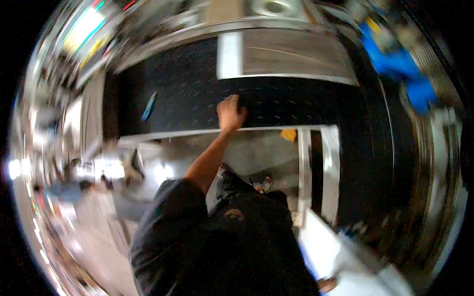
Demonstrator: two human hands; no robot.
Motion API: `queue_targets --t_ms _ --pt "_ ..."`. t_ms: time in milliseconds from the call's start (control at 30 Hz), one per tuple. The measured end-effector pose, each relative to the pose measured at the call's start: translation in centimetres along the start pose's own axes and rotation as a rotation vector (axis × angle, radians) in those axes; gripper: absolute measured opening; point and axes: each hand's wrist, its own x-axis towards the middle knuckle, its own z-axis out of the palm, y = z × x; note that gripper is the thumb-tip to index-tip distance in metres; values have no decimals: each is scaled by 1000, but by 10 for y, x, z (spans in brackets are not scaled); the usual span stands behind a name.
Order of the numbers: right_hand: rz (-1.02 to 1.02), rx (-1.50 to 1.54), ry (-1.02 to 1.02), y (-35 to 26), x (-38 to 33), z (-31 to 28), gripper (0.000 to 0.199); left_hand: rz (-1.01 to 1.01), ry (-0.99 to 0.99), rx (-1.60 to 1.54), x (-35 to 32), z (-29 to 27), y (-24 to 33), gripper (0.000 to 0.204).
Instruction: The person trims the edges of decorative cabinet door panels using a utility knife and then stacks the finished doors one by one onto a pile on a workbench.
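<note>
My left hand (231, 112) rests on the black textured mat (182, 74) of the bench, just behind its front edge. Its thumb and fingers look apart over the dark surface, though motion blurs them. At the lower right, a small part of my right hand (326, 284) shows against a white sheet or panel (328, 246) with a blue edge. The right hand's fingers are too smeared and cut off to read. A slim light-blue tool (148, 106), perhaps a pen or cutter, lies on the mat to the left. Beyond my left hand lies a grey-brown panel (296, 52) with white edges.
A white strip (230, 55) adjoins the panel's left side. Blue objects (395, 64) stand at the far right. Beneath the bench are pale legs (304, 172), a small orange-yellow item (288, 134) and my feet on the grey floor. Blurred equipment fills the left.
</note>
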Motion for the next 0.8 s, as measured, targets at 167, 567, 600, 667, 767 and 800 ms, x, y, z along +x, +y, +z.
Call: queue_targets --t_ms 167,567,600,667,767,800 --pt "70 -297 -149 -4 -138 16 71 -108 -174 29 -32 39 -7 63" --pt "16 -508 -228 -27 -216 41 51 -232 -38 171 12 -48 -209 82" --pt "4 -511 -252 -30 -224 50 49 -305 8 279 10 -68 -255 84" --pt "-86 -511 -300 -39 -228 70 45 -450 71 443 8 -101 -337 75" --pt "-377 -463 -450 -71 -223 139 40 -459 13 475 -9 -135 -415 42" --pt "-487 -433 -502 -89 -223 175 38 -436 -11 465 -17 -141 -428 33"
